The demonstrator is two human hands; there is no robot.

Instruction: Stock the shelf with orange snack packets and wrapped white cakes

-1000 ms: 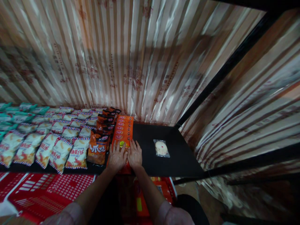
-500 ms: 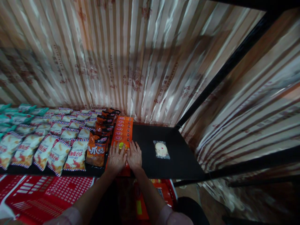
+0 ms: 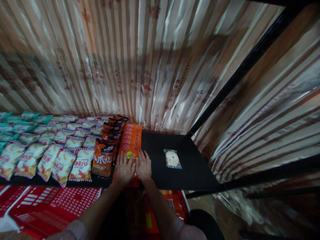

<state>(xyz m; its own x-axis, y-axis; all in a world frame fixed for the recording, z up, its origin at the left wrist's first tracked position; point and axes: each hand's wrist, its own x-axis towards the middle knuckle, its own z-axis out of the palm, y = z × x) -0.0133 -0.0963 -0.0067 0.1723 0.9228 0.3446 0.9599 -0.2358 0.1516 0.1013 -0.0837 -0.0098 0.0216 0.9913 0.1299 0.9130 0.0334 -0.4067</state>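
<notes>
Side by side, both my hands lie on a row of orange snack packets (image 3: 130, 137) that runs from the back of the black shelf to its front edge. My left hand (image 3: 124, 170) is flat on the packets' left half, fingers stretched forward. My right hand (image 3: 143, 165) rests along their right side, its fingers extended too. Just left of the row stand orange-and-black snack bags (image 3: 102, 160), one behind another. To the right, a clear packet with a round white item (image 3: 172, 158) lies apart on the shelf.
Several white snack bags (image 3: 81, 165) fill the shelf further left, with teal bags (image 3: 21, 126) beyond. Below are a red basket (image 3: 55, 203) and another holding orange packets (image 3: 176, 205). A black frame post (image 3: 225, 80) rises at right before striped sheeting (image 3: 140, 60).
Both hands stay in the same place on the orange packets. The view shifts very slightly; nothing on the shelf has visibly moved.
</notes>
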